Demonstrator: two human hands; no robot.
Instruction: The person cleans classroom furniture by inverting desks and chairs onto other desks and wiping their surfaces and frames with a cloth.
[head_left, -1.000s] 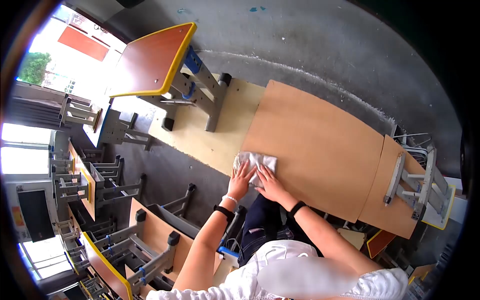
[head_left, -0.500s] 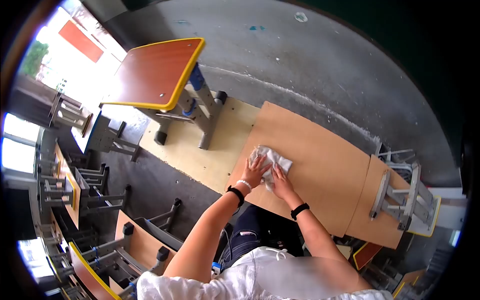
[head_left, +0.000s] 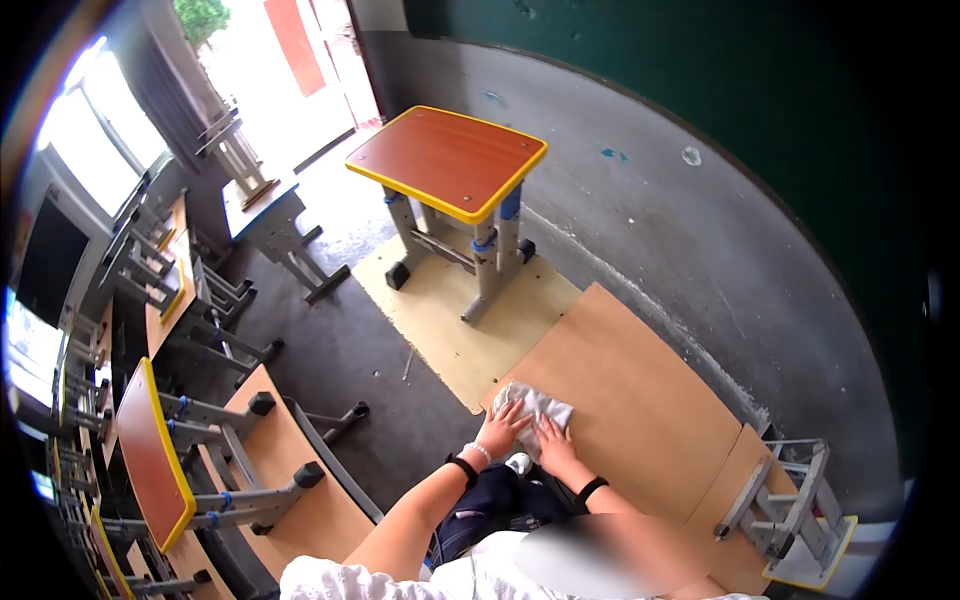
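A whitish crumpled cloth (head_left: 550, 403) lies on the light wood tabletop (head_left: 640, 390), close to the corner at its far left end. On the cloth's left part, my left hand (head_left: 503, 430) lies with its fingers spread, a beaded bracelet and a black band at the wrist. Beside it, my right hand (head_left: 556, 449) rests with fingers stretched over the lower right part of the cloth. Both palms face down and the two hands almost touch. Parts of the cloth are hidden beneath them.
Beyond the tabletop, a red-brown stool with yellow edging (head_left: 450, 160) stands on a pale board (head_left: 420, 330). An upturned stool (head_left: 790, 500) sits at the tabletop's right end. Desks with upturned stools (head_left: 160, 450) line the left. A grey wall (head_left: 640, 190) runs behind.
The camera view has tilted up and turned, showing more of the doorway and the green board. Both hands and the cloth have slid slightly toward the table's near left edge.
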